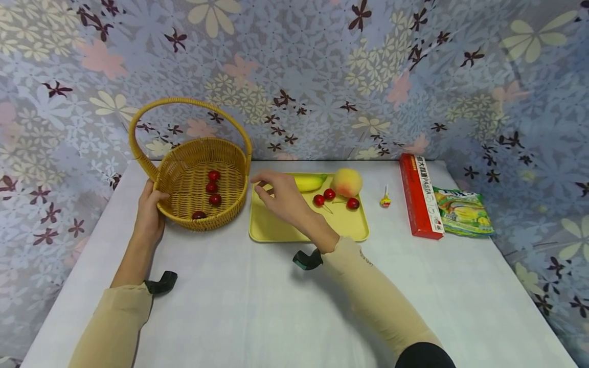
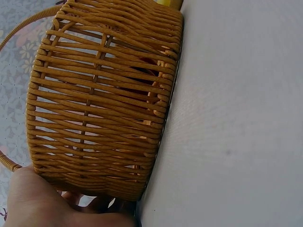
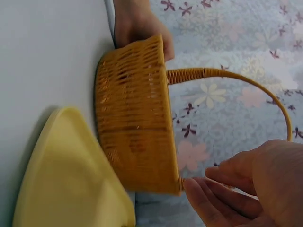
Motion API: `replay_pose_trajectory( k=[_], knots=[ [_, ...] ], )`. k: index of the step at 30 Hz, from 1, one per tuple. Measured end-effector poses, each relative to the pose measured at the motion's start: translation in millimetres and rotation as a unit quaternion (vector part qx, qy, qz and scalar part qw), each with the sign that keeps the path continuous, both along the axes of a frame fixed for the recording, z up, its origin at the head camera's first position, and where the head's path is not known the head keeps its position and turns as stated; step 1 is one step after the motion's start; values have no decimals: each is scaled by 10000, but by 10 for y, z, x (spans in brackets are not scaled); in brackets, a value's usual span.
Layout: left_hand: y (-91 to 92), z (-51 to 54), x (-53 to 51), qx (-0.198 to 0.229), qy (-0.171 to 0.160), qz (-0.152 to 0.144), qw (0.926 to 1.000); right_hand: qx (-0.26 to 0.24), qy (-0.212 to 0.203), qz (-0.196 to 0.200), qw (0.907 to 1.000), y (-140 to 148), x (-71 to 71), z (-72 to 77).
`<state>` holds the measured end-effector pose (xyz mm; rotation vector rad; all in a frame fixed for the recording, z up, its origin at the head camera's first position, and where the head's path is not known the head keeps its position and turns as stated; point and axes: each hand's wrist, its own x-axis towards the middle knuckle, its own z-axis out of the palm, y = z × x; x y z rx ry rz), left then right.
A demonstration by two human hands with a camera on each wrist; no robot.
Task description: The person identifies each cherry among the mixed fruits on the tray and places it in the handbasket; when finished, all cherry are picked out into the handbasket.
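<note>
My left hand (image 1: 149, 212) grips the left side of the wicker basket (image 1: 171, 176), thumb over the rim; in the left wrist view the hand (image 2: 47, 203) is at the end of the basket's woven wall (image 2: 94, 109). Several red cherries (image 1: 214, 199) lie inside the basket. My right hand (image 1: 287, 199) is over the left part of the yellow tray (image 1: 276, 232), fingers loosely bent, with nothing visible between them. In the right wrist view its fingertips (image 3: 208, 182) appear beside the basket (image 3: 137, 123) near the handle's base. A banana (image 1: 310, 182), partly hidden by this hand, lies on the tray.
A peach (image 1: 347, 182) and three cherries (image 1: 329, 194) lie at the tray's right side. Farther right are a lollipop (image 1: 385, 200), a red pasta box (image 1: 416, 204) and a green packet (image 1: 462, 212). A flowered cloth (image 1: 299, 76) rises behind the white table (image 1: 221, 306).
</note>
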<state>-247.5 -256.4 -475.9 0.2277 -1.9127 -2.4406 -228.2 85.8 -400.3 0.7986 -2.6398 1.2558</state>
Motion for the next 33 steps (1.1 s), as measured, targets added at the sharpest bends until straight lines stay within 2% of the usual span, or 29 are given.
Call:
replay_pose_trajectory(
  k=[9, 18, 22, 33],
  knots=[
    [-7, 5, -9, -19, 49, 49, 10000, 25, -242, -369, 9990, 433, 83, -114],
    [-18, 5, 21, -38, 40, 94, 9999, 141, -482, -308, 9983, 827, 245, -292],
    [-24, 3, 15, -85, 46, 82, 9999, 174, -469, -327, 9982, 989, 293, -321],
    [0, -17, 14, -21, 18, 43, 10000, 347, -744, -135, 9965, 1372, 441, -414]
  ],
)
